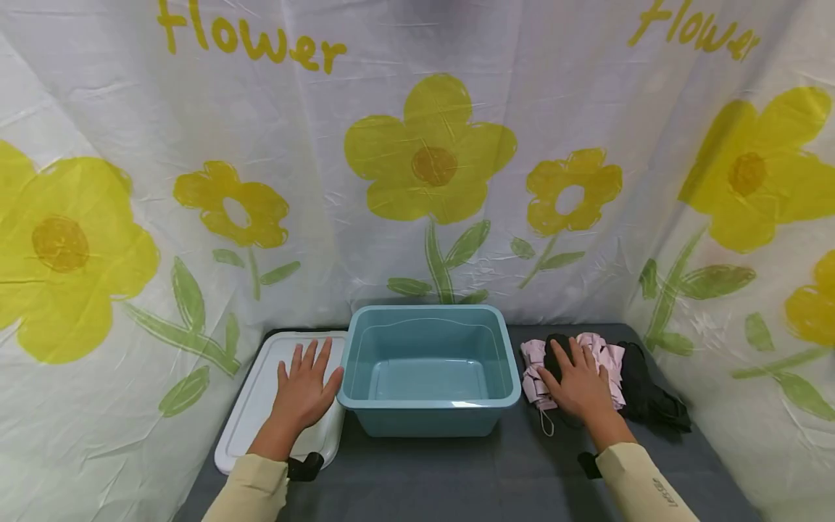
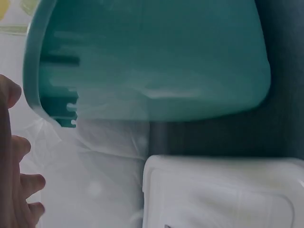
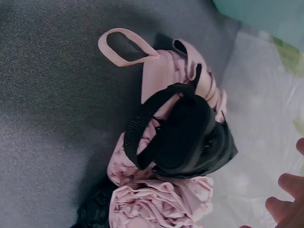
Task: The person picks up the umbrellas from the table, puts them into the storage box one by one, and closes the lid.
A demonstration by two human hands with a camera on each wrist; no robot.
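Observation:
My left hand [image 1: 303, 395] is held with fingers spread over a white lid [image 1: 251, 409], left of a blue-green plastic bin [image 1: 430, 420]. The left wrist view shows those fingers beside the bin's rim [image 2: 32, 71], apart from it and holding nothing. Over on the right, my right hand [image 1: 577, 384] hovers with fingers extended above several folded umbrellas. Among them are a pink umbrella [image 1: 535, 362], a black umbrella [image 3: 185, 137] with a strap loop, another pink umbrella [image 3: 147, 204] and a black umbrella [image 1: 649, 395] at the far right. Nothing is in the right hand's grasp.
A dark grey cloth [image 1: 430, 478] covers the table. White curtain [image 1: 313, 217] with yellow flowers hangs behind and at both sides, close to the bin's back. The bin's visible inside holds nothing. Black bands with devices [image 1: 305, 467] sit at the wrists.

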